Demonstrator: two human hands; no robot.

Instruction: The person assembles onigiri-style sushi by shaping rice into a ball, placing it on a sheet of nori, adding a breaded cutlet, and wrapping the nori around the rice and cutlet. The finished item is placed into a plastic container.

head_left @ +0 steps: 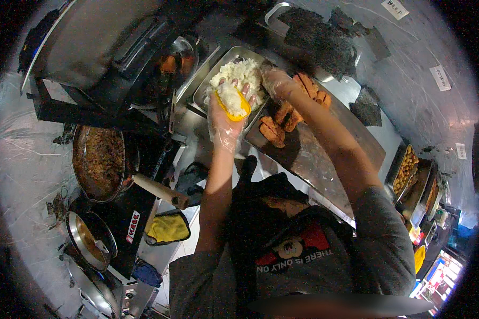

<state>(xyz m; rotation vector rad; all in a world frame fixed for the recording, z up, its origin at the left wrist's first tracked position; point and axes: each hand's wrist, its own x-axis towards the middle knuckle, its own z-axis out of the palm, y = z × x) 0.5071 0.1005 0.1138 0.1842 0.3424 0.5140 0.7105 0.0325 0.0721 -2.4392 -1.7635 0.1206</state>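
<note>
My left hand (226, 126), in a clear plastic glove, is turned palm up over the near edge of a metal pan. Its fingers curl round a small yellow mould (241, 110) heaped with white rice (229, 97). More rice (245, 70) fills much of the rectangular metal pan (199, 97). My right hand (278, 84), gloved too, is at the pan's right side, beside the rice. Its fingertips are partly hidden, so I cannot make out its grip. Several browned, crusty pieces of food (272, 132) lie on the board under my right forearm.
The dark cutting board (346, 141) stretches to the right. At left, a long-handled pan (98, 162) of brown food stands on the black stove, its handle (159, 190) pointing toward me. A yellow cloth (168, 227) lies nearby. Metal trays, one with chickpea-like food (406, 169), stand far right.
</note>
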